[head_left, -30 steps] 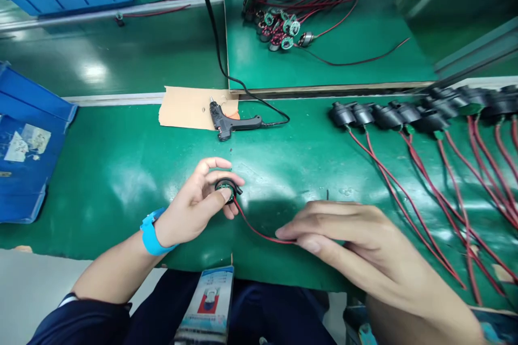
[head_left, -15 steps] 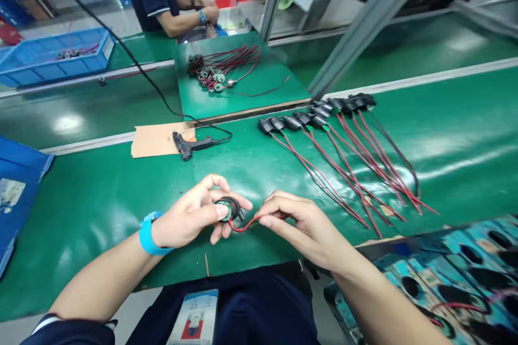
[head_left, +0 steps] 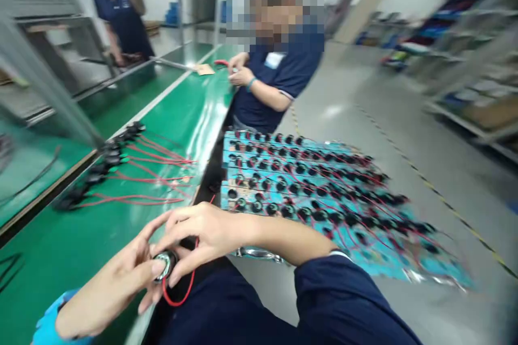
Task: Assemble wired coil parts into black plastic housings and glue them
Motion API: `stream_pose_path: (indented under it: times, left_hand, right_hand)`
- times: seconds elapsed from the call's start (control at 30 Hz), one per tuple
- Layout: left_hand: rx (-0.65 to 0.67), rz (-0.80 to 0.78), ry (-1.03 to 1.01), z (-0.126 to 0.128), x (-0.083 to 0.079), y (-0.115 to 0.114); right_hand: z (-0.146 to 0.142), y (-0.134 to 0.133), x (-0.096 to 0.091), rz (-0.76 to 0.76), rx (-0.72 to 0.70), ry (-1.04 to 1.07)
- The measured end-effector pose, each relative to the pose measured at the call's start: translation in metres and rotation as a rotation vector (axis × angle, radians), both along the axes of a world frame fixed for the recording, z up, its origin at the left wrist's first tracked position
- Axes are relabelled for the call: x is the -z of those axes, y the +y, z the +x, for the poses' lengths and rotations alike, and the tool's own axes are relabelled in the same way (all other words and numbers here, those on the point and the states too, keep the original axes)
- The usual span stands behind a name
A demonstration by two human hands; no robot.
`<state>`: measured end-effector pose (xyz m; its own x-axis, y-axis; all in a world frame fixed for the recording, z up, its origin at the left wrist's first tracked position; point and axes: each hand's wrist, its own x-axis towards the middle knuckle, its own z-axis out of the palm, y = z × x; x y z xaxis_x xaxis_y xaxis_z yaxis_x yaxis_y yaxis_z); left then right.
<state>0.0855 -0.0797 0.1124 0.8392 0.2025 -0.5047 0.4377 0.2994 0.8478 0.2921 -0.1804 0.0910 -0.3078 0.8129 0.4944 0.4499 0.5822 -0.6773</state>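
My left hand (head_left: pixel 117 280) grips a small round black part (head_left: pixel 165 264) with a shiny face, thumb pressed on it. My right hand (head_left: pixel 204 237) is closed over the same part from above, its fingers on the part and its red wire (head_left: pixel 178 296), which loops down below both hands. Both hands hover at the near edge of the green bench (head_left: pixel 60 248), above my dark trousers. A blue band (head_left: pixel 48 323) is on my left wrist.
A row of black parts with red wires (head_left: pixel 121 172) lies on the bench. A blue tray (head_left: pixel 315 188) filled with several black parts and red wires stands to the right. A seated person (head_left: pixel 275 75) works further along; another person (head_left: pixel 119 16) stands far left.
My view has swung sharply to the right, away from the glue gun. Both hands have come together on the round part at the bench edge, the wire now looped beneath them.
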Motion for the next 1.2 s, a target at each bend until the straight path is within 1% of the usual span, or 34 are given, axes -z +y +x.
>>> stream_pose_path:
  times: [0.07,0.17,0.27,0.33,0.37,0.4,0.43,0.47,0.5,0.53,0.6,0.63,0.7,0.77,0.8,0.9,0.97,1.07,1.13,1.2]
  left_hand:
    - [0.094,0.015,0.033,0.029,0.0,0.001]
    - [0.22,-0.008,0.03,0.07,0.0,-0.004]
    - [0.326,-0.035,-0.012,0.103,0.002,-0.013]
    - [0.366,0.011,-0.08,0.121,0.006,-0.018]
    - [0.363,0.086,-0.123,0.128,0.009,-0.02]
    - [0.339,0.21,-0.162,0.134,0.013,-0.019]
    - [0.303,0.376,-0.191,0.139,0.018,-0.016]
    - [0.259,0.572,-0.201,0.142,0.025,-0.011]
    - [0.211,0.78,-0.189,0.143,0.032,-0.003]
    - [0.167,0.979,-0.163,0.142,0.041,0.007]
    - [0.117,1.295,-0.111,0.137,0.063,0.029]
    - [0.118,1.401,-0.11,0.134,0.074,0.04]
    - [0.151,1.537,-0.142,0.126,0.098,0.057]
    - [0.157,1.601,-0.194,0.12,0.117,0.065]
    - [0.141,1.617,-0.212,0.118,0.124,0.067]
    - [0.075,1.628,-0.22,0.115,0.136,0.065]
    - [0.067,1.629,-0.198,0.113,0.139,0.062]
    - [0.082,1.649,-0.176,0.109,0.142,0.062]
    - [0.086,1.666,-0.173,0.105,0.145,0.063]
    - [0.092,1.67,-0.156,0.101,0.149,0.065]
  right_hand:
    - [0.02,-0.015,0.003,0.006,0.072,-0.053]
    - [0.043,-0.039,0.008,0.006,0.21,-0.045]
    - [0.061,-0.059,0.008,0.027,0.292,-0.016]
    - [0.076,-0.072,0.004,0.03,0.344,-0.024]
    - [0.087,-0.08,0.001,0.019,0.385,-0.037]
    - [0.101,-0.089,-0.002,-0.007,0.463,-0.065]
    - [0.119,-0.099,-0.006,-0.049,0.569,-0.099]
    - [0.14,-0.111,-0.009,-0.103,0.704,-0.15]
    - [0.166,-0.124,-0.012,-0.173,0.914,-0.222]
    - [0.194,-0.137,-0.014,-0.207,1.053,-0.248]
    - [0.255,-0.166,-0.017,-0.252,1.254,-0.285]
    - [0.286,-0.179,-0.016,-0.284,1.348,-0.312]
    - [0.343,-0.202,-0.012,-0.369,1.516,-0.368]
    - [0.389,-0.219,-0.003,-0.484,1.632,-0.413]
    - [0.408,-0.225,0.004,-0.548,1.666,-0.429]
    - [0.448,-0.232,0.032,-0.718,1.703,-0.465]
    - [0.467,-0.233,0.054,-0.799,1.698,-0.482]
    - [0.487,-0.23,0.085,-0.871,1.676,-0.495]
    - [0.496,-0.228,0.101,-0.879,1.66,-0.497]
    - [0.503,-0.229,0.113,-0.842,1.643,-0.497]
